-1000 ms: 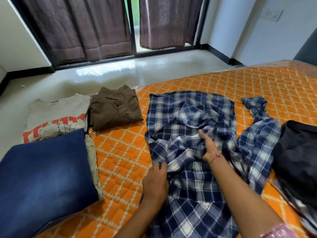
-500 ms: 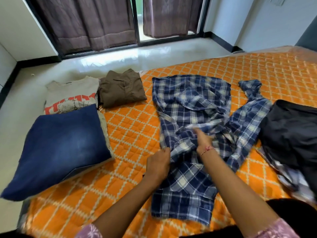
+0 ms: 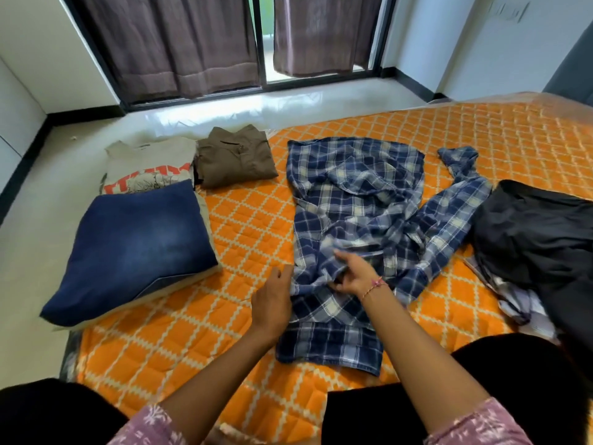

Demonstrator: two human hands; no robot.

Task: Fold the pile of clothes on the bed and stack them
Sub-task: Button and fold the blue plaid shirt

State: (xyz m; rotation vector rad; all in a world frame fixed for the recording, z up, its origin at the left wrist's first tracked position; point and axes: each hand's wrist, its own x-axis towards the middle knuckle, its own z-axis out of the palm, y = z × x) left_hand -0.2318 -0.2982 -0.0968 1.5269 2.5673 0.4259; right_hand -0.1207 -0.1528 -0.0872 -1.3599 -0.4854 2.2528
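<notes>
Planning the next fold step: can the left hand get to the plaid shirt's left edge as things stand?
Probably yes. The left hand hovers just beside the plaid shirt, fingers loosely curled, holding nothing. Only bare orange bedspread lies between them. The right hand grips shirt fabric further in, off that edge.

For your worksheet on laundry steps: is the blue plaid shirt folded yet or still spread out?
Spread, not yet folded: the blue plaid shirt lies rumpled on the orange bedcover, one sleeve trailing right; the right hand rests on it.

Folded garments: three (image 3: 134, 239). Unfolded plaid shirt (image 3: 356, 200): one. Hands: two (image 3: 272, 300).
</notes>
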